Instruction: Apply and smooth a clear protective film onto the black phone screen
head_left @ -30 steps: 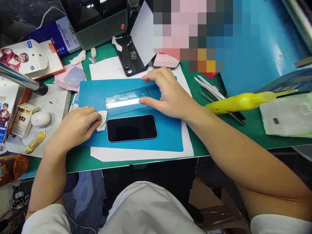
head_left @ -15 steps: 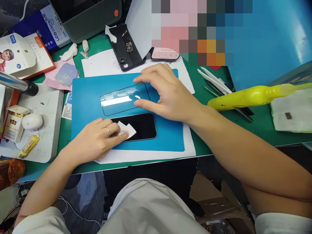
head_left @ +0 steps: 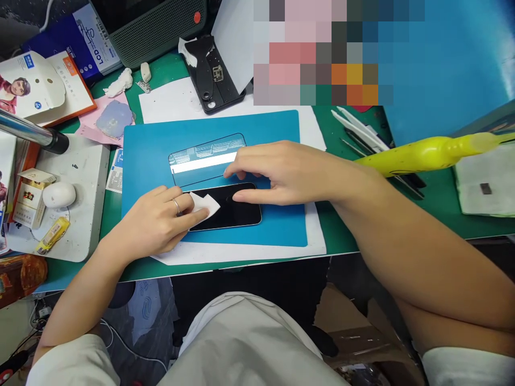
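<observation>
My left hand (head_left: 161, 217) is closed on a small white wipe (head_left: 210, 205), pressing it against the left part of a black-screened phone (head_left: 237, 214). The phone lies face up on a blue mat (head_left: 277, 230). Above its right half is my right hand (head_left: 273, 174), thumb and fingers apart, with nothing visible between them. The thumb tip is over the screen; whether it touches I cannot tell. Behind the phone lies a clear black-edged screen protector (head_left: 205, 155), its right end partly covered by my right fingers.
A black phone case (head_left: 217, 80) lies behind the mat. To the right are tweezers (head_left: 358, 128) and a yellow bottle-like tool (head_left: 426, 155). On the left, a white box (head_left: 86, 214) carries an earbud case (head_left: 59, 195) and a cigarette pack (head_left: 30, 201).
My right hand has moved down from around the right end of the screen protector to over the phone. My left hand stays on the phone with the wipe. The view has shifted slightly.
</observation>
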Motion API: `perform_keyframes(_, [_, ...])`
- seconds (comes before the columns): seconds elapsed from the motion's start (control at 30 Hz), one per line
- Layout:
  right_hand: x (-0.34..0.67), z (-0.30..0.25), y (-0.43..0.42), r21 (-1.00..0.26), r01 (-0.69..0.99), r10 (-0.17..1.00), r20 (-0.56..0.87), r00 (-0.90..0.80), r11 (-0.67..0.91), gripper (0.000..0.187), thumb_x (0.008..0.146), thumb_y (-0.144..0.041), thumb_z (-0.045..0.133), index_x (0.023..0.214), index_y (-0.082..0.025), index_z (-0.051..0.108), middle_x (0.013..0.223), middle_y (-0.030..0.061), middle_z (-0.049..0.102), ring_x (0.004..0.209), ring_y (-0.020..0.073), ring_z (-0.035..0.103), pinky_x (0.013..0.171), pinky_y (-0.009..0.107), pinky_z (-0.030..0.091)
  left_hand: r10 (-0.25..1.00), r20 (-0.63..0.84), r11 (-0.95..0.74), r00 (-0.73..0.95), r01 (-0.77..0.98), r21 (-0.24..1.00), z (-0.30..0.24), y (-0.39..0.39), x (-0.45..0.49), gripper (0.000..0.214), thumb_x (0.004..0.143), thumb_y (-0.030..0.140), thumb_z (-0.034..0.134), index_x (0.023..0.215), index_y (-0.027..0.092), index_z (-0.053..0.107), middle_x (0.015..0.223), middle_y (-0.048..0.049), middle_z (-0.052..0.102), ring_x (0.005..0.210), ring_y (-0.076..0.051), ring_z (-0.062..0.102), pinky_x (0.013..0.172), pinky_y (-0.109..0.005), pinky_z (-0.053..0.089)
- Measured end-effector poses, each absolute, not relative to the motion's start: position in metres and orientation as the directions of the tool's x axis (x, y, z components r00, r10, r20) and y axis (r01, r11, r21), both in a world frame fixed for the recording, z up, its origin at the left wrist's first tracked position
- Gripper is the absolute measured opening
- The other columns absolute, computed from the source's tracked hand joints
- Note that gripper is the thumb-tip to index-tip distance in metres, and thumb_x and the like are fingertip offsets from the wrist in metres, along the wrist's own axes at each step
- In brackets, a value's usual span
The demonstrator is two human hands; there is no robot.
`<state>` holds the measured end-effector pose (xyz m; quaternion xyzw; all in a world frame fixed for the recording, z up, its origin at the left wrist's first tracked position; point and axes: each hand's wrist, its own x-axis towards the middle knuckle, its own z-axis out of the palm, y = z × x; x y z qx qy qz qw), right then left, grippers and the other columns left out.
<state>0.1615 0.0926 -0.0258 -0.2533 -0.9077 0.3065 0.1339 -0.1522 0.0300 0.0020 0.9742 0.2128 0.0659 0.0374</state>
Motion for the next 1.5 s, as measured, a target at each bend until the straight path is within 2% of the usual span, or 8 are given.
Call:
perform_keyframes(0.13, [0.161, -0.028, 0.093, -0.629, 0.395, 0.549, 0.062, -0.834, 0.67, 0.045, 0.109, -0.061, 0.058, 0.12, -0.021, 0.075, 0.105, 0.0099, 0.077, 0.085, 0.0241, 0.066, 0.072, 0.037, 0.044, 0.37, 0.083, -0.92, 0.925, 0.353, 0.168, 0.0, 0.028, -0.145, 0.034, 0.11, 0.014, 0.052, 0.141, 0.021, 0.062, 0.093, -0.0042, 0.07, 0.072, -0.021, 0.058, 0.066, -0.038, 0.043])
perform_keyframes(0.33, [0.16, -0.031, 0.094, -0.632, 0.372, 0.55, 0.105, -0.828, 0.68, 0.047, 0.111, -0.064, 0.052, 0.115, -0.022, 0.074, 0.099, 0.0083, 0.076, 0.081, 0.0231, 0.064, 0.07, 0.035, 0.043, 0.364, 0.148, -0.927, 0.92, 0.343, 0.151, -0.001, 0.031, -0.146, 0.028, 0.11, 0.021, 0.052, 0.133, 0.019, 0.067, 0.091, -0.0045, 0.071, 0.075, -0.022, 0.06, 0.066, -0.039, 0.043])
perform_keyframes(0.5, [0.158, -0.027, 0.094, -0.639, 0.413, 0.599, 0.095, -0.795, 0.649, 0.04, 0.113, -0.049, 0.045, 0.106, -0.023, 0.074, 0.095, 0.0075, 0.078, 0.08, 0.024, 0.066, 0.071, 0.037, 0.044, 0.386, 0.177, -0.919, 0.905, 0.362, 0.156, -0.004, 0.028, -0.141, 0.026, 0.107, 0.026, 0.057, 0.128, 0.02, 0.071, 0.088, -0.0049, 0.071, 0.076, -0.024, 0.06, 0.066, -0.041, 0.041])
perform_keyframes(0.77, [0.159, -0.016, 0.098, -0.603, 0.559, 0.753, 0.108, -0.649, 0.569, 0.036, 0.106, -0.032, 0.048, 0.07, -0.027, 0.046, 0.058, -0.0022, 0.049, 0.055, 0.0173, 0.045, 0.059, 0.037, 0.033, 0.437, 0.053, -0.865, 0.898, 0.404, 0.298, -0.007, 0.029, -0.15, 0.038, 0.107, 0.047, 0.06, 0.133, 0.024, 0.074, 0.09, -0.0062, 0.07, 0.081, -0.026, 0.063, 0.073, -0.043, 0.044])
perform_keyframes(0.93, [0.16, -0.016, 0.1, -0.603, 0.506, 0.671, 0.067, -0.738, 0.617, 0.037, 0.1, -0.027, 0.052, 0.063, -0.026, 0.046, 0.051, -0.0045, 0.046, 0.05, 0.0146, 0.043, 0.058, 0.034, 0.032, 0.453, 0.092, -0.866, 0.887, 0.412, 0.283, -0.004, 0.032, -0.153, 0.031, 0.109, 0.043, 0.061, 0.125, 0.023, 0.079, 0.087, -0.0058, 0.069, 0.076, -0.024, 0.06, 0.07, -0.042, 0.042])
perform_keyframes(1.07, [0.162, -0.017, 0.1, -0.631, 0.452, 0.593, 0.016, -0.805, 0.63, 0.029, 0.102, -0.028, 0.054, 0.082, -0.023, 0.074, 0.061, -0.002, 0.069, 0.055, 0.0155, 0.056, 0.061, 0.033, 0.038, 0.424, 0.141, -0.876, 0.895, 0.366, 0.315, -0.004, 0.032, -0.151, 0.033, 0.111, 0.043, 0.059, 0.118, 0.019, 0.08, 0.083, -0.0051, 0.068, 0.075, -0.023, 0.059, 0.069, -0.041, 0.041])
perform_keyframes(1.17, [0.162, -0.02, 0.101, -0.651, 0.447, 0.575, -0.021, -0.818, 0.613, 0.032, 0.105, -0.03, 0.053, 0.094, -0.023, 0.083, 0.074, 0.001, 0.08, 0.062, 0.017, 0.065, 0.064, 0.032, 0.041, 0.425, 0.105, -0.846, 0.899, 0.353, 0.4, -0.006, 0.033, -0.153, 0.035, 0.112, 0.046, 0.06, 0.121, 0.021, 0.082, 0.081, -0.0037, 0.065, 0.075, -0.022, 0.058, 0.072, -0.039, 0.041])
perform_keyframes(1.5, [0.16, -0.025, 0.103, -0.665, 0.468, 0.591, -0.049, -0.805, 0.582, 0.032, 0.104, -0.031, 0.054, 0.109, -0.019, 0.084, 0.071, 0.0015, 0.077, 0.063, 0.0172, 0.061, 0.067, 0.033, 0.038, 0.485, 0.068, -0.855, 0.872, 0.457, 0.244, -0.009, 0.024, -0.139, 0.041, 0.117, 0.042, 0.048, 0.135, 0.017, 0.075, 0.093, -0.008, 0.071, 0.084, -0.025, 0.061, 0.075, -0.039, 0.045])
